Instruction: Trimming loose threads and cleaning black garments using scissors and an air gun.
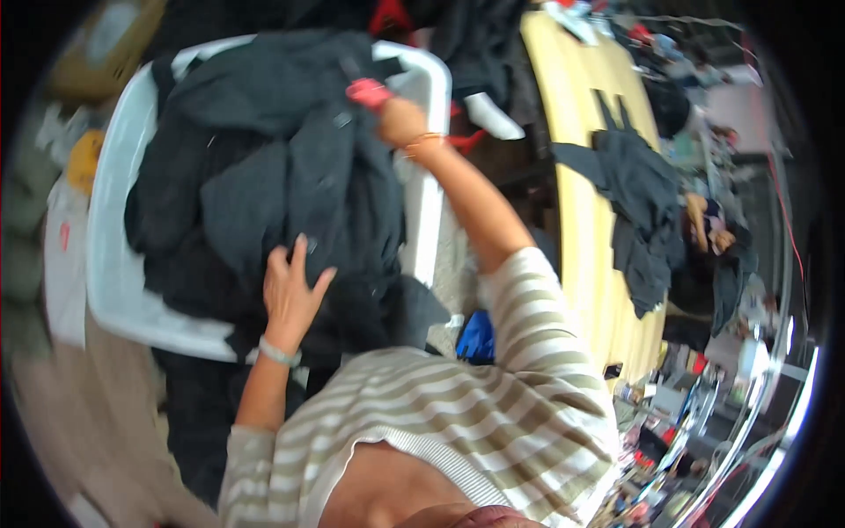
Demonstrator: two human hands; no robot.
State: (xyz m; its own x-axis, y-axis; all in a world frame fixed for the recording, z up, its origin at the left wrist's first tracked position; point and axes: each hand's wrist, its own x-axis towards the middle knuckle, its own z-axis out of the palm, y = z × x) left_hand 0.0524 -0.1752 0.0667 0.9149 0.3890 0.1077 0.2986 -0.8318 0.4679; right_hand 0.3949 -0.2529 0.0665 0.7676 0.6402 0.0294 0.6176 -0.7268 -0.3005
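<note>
Dark grey buttoned garments (pixel 251 198) lie heaped in a large white plastic tub (pixel 426 220), and some cloth hangs over its near edge. My left hand (pixel 293 290) rests on the near part of the heap, fingers spread and holding nothing. Over the far right part of the pile, my right hand (pixel 403 123) is closed round small scissors with red handles (pixel 368 91). Their blades are blurred against the dark cloth, so I cannot tell whether they touch it.
To the right stands a long pale-yellow table (pixel 576 238) with a dark garment (pixel 638 211) spread across it. A blue bag-like item (pixel 476 338) lies beside the tub. Another person (pixel 711 227) is beyond the table. A brown carton (pixel 101 53) sits at the far left.
</note>
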